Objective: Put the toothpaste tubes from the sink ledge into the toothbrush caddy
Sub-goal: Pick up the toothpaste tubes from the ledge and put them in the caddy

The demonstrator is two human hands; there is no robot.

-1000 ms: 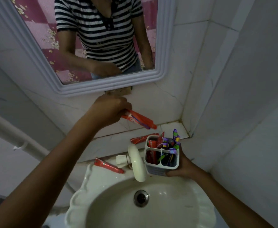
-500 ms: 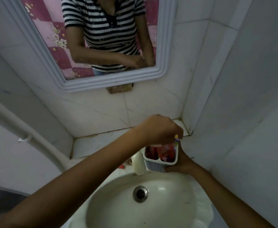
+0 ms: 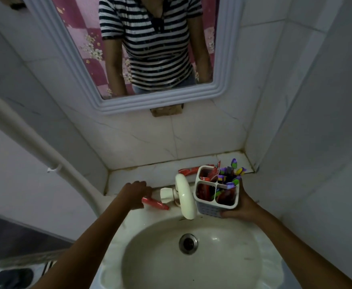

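Observation:
My right hand (image 3: 241,207) holds a white four-compartment toothbrush caddy (image 3: 210,210) above the right side of the sink. Red toothpaste tubes and purple-green toothbrushes stand in its compartments. My left hand (image 3: 134,195) rests on the sink's back rim left of the tap, fingers closed over the left end of a red toothpaste tube (image 3: 157,204) that lies there. Another red toothpaste tube (image 3: 188,171) lies on the tiled ledge (image 3: 141,174) behind the tap, partly hidden by the caddy.
A cream tap (image 3: 185,197) stands between my hands, its spout over the white basin (image 3: 112,268) with its drain (image 3: 188,243). Tiled walls close in at the back and right. A framed mirror (image 3: 160,105) hangs above, and a white pipe (image 3: 35,147) runs down the left.
My left hand has left the caddy, where it put a red tube, and moved left and down onto the tube beside the tap. The caddy has stayed in my right hand.

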